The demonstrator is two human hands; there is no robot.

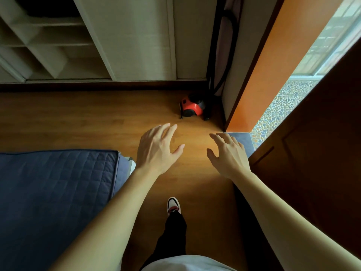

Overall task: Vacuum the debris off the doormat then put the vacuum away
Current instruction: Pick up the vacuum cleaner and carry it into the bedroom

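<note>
Your left hand [156, 149] and right hand [227, 155] hover spread and empty. One red vacuum [192, 107] sits at 12 o'clock. One grey doormat [245, 140] lies at 2, partly hidden by the door [312, 153]. One navy bed [58, 182] is at 9.

text: none legible | labels, brands, numbers — none readable on any surface

Just the one camera, strapped to my head, wide-angle, aimed forward and steeply down. My left hand [156, 147] and right hand [228, 155] sit close in mid-frame, with my shoe [173, 206] right below them. The floor [78, 118] stretches away to the shelves [48, 45] along the top edge, so straight lines bend a bit out there.
</note>
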